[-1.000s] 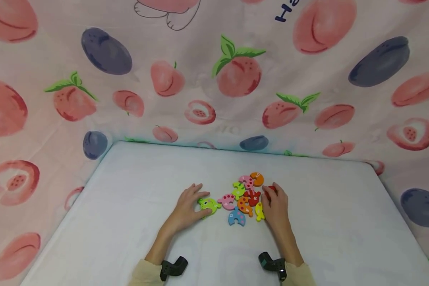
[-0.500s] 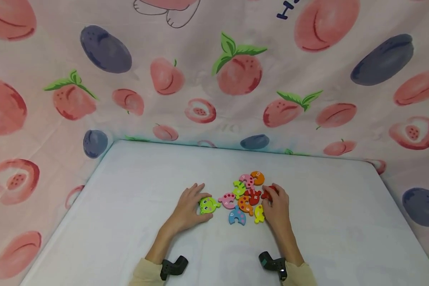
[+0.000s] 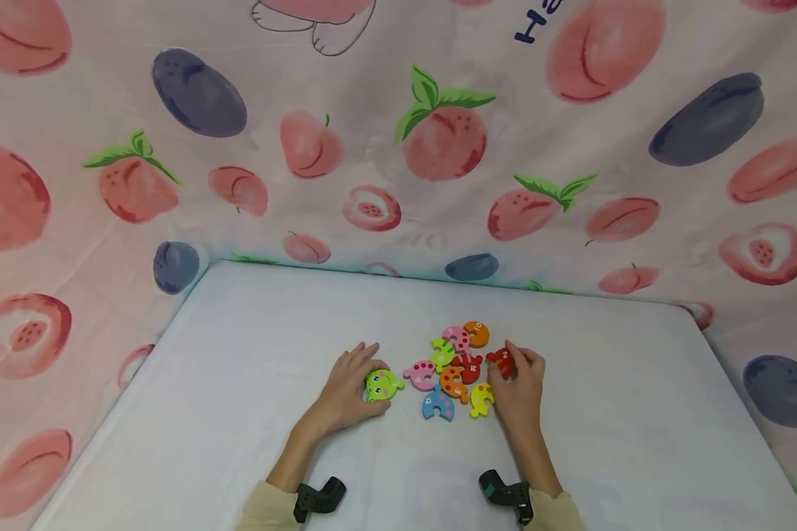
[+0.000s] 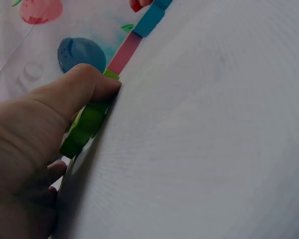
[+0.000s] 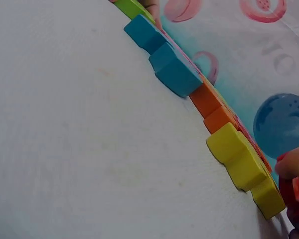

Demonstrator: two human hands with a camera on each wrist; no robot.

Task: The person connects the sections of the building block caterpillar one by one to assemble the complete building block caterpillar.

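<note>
My left hand (image 3: 345,387) grips a green puzzle piece (image 3: 383,385) with a smiling animal face, thumb on its near edge and fingers at the far side. In the left wrist view, the thumb presses the side of this green piece (image 4: 84,124), which lies flat on the table. A red puzzle piece (image 3: 502,361) marked with a number is pinched by my right hand (image 3: 521,383). Close to that hand lies a yellow piece (image 3: 482,400). The right wrist view shows only part of the red piece (image 5: 291,194), at the right edge.
Between the hands lie several numbered pieces, among them a pink piece (image 3: 419,375), a blue piece (image 3: 437,405) and an orange piece (image 3: 452,385). Another orange piece (image 3: 477,334) is at the back of the cluster. A fruit-patterned cloth (image 3: 372,147) hangs behind the white table (image 3: 272,310).
The green piece has turned slightly and sits a little farther left, with the left thumb now at its edge. My right hand has shifted slightly right, showing more of the red and yellow pieces.
</note>
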